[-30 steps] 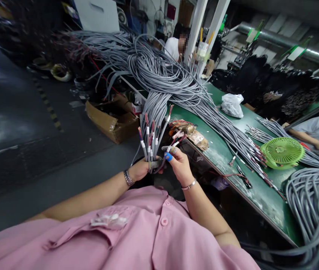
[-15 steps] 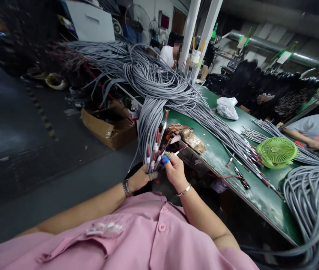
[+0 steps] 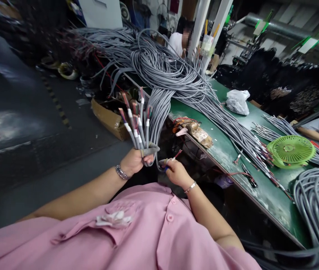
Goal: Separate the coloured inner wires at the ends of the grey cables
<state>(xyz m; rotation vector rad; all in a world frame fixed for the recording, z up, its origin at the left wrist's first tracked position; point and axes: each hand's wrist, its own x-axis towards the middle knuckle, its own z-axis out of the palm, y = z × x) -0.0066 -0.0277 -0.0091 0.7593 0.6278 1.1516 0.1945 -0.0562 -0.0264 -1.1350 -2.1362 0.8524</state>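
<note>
My left hand [image 3: 133,162] is closed around a bunch of grey cable ends [image 3: 137,125] that fan upward, each with a white sleeve and red stripped wires at the tip. My right hand [image 3: 174,171], with a blue cap on one fingertip, pinches a single grey cable end [image 3: 173,156] just right of the bunch, lower down. The cables run up into a large grey cable bundle [image 3: 162,75] draped over the green workbench [image 3: 261,187] edge. Both hands sit in front of my pink shirt, left of the bench.
A green fan guard [image 3: 291,150], a white plastic bag [image 3: 237,101], a brown tool block [image 3: 196,131] and more cable coils [image 3: 317,202] lie on the bench. A cardboard box [image 3: 107,118] stands on the dark floor. Other people work at the far end and right edge.
My left hand lifted the bunch up and left, fanning it out. My right hand dropped away from the bunch, drawing one cable end out to the right.
</note>
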